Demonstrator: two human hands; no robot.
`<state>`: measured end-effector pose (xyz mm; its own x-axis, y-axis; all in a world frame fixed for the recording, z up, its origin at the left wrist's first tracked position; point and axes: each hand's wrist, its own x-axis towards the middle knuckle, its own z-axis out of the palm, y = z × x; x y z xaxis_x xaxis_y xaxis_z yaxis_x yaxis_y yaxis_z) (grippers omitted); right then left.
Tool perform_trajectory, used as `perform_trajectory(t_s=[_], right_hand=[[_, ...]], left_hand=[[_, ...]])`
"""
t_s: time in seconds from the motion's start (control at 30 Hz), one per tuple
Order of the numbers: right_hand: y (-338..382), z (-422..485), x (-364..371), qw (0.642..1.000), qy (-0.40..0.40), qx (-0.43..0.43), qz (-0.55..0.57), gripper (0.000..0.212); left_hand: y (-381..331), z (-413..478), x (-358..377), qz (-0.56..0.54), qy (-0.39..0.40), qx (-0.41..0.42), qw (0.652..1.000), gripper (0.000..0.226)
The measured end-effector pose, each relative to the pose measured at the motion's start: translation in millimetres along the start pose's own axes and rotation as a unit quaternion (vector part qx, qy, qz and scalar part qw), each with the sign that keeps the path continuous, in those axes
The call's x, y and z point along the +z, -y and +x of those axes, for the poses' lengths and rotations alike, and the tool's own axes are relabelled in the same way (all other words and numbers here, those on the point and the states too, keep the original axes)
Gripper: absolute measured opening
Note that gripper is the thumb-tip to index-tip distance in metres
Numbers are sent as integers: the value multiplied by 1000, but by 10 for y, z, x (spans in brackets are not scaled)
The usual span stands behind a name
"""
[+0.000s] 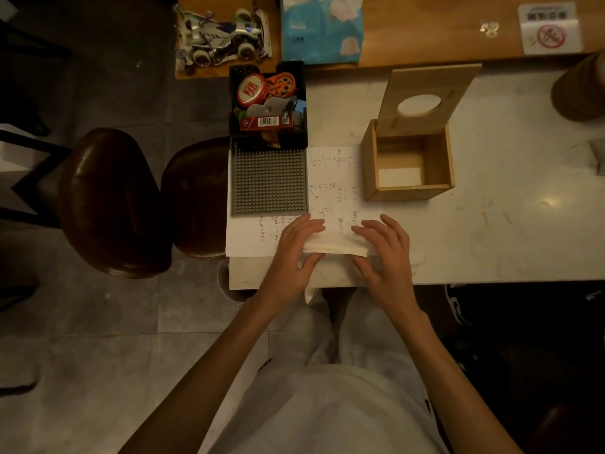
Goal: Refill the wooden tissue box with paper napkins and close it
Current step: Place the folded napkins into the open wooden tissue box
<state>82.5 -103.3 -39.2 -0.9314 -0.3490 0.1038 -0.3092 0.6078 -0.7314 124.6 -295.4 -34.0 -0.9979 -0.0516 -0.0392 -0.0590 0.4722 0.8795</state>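
Wooden tissue box (409, 193) stands open on the pale bench (507, 224), at about one o'clock from the hands. Its one hinged lid (425, 81) is tipped up and back toward twelve o'clock, which leaves the mouth free for loading. One round dispensing hole shows in the lid. Inside, a white patch lies on the floor of the box; whether it is a leftover napkin cannot be told.

At six o'clock, by the near edge of the bench, one folded stack of paper napkins (337, 247) lies on a handwritten sheet (330, 185), well apart from the box. Two hands hold it, one at each end, probably to keep the stack square and narrow enough to fit. The left hand (294, 253) has its grip pinching the left end, fingers over the top and thumb at the near edge. The right hand (389, 253) pinches the right end the same way.

At nine o'clock from the box sit one grey studded mat (269, 181) and one black tray (233, 126) of small items.
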Motion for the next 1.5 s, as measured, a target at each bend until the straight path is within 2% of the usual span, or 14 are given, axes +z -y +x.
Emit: perform_trajectory(t_s=[0.27, 0.33, 0.43, 0.53, 0.7, 0.8, 0.93, 1.03, 1.1, 1.13, 1.2, 1.3, 1.4, 1.5], right_hand=[[-26, 14, -90, 998, 53, 12, -19, 30], [120, 49, -233, 990, 61, 107, 71, 24], [357, 155, -530, 926, 111, 273, 236, 19], [412, 202, -762, 891, 168, 331, 261, 22], [362, 269, -1088, 902, 187, 316, 228, 30], [386, 360, -1347, 945, 229, 198, 129, 44], [503, 601, -1645, 965, 252, 69, -23, 46], [382, 749, -1784, 971, 231, 56, -32, 28], [109, 761, -1850, 972, 160, 141, 98, 20], [-43, 736, -1873, 943, 124, 213, 223, 23], [-347, 686, -1870, 828, 76, 330, 446, 35], [-622, 639, -1813, 740, 56, 394, 543, 40], [-656, 796, -1826, 757, 70, 371, 533, 39], [-482, 1219, -2033, 844, 95, 293, 440, 33]], left_hand=[[-7, 26, -98, -9, 43, -31, 999, 20], [-153, 52, -172, -81, 38, -117, 989, 18], [-424, 122, -301, -232, 29, -251, 939, 19], [-640, 164, -345, -291, 53, -311, 903, 23], [-958, 279, -285, -234, 74, -260, 934, 24], [-1202, 376, -242, -97, 103, -141, 980, 23], [-1532, 504, -126, -24, 128, -29, 991, 19], [-1600, 636, 30, -99, 50, -39, 993, 14], [-1516, 770, 116, -195, -52, -99, 974, 15], [-1435, 846, 158, -216, -88, -141, 962, 18], [-1267, 984, 234, -219, -98, -227, 944, 26], [-1098, 1115, 367, -187, -49, -277, 941, 40], [-1167, 1197, 416, -219, -20, -274, 936, 38], [-1195, 1284, 351, -236, 5, -292, 927, 57]])
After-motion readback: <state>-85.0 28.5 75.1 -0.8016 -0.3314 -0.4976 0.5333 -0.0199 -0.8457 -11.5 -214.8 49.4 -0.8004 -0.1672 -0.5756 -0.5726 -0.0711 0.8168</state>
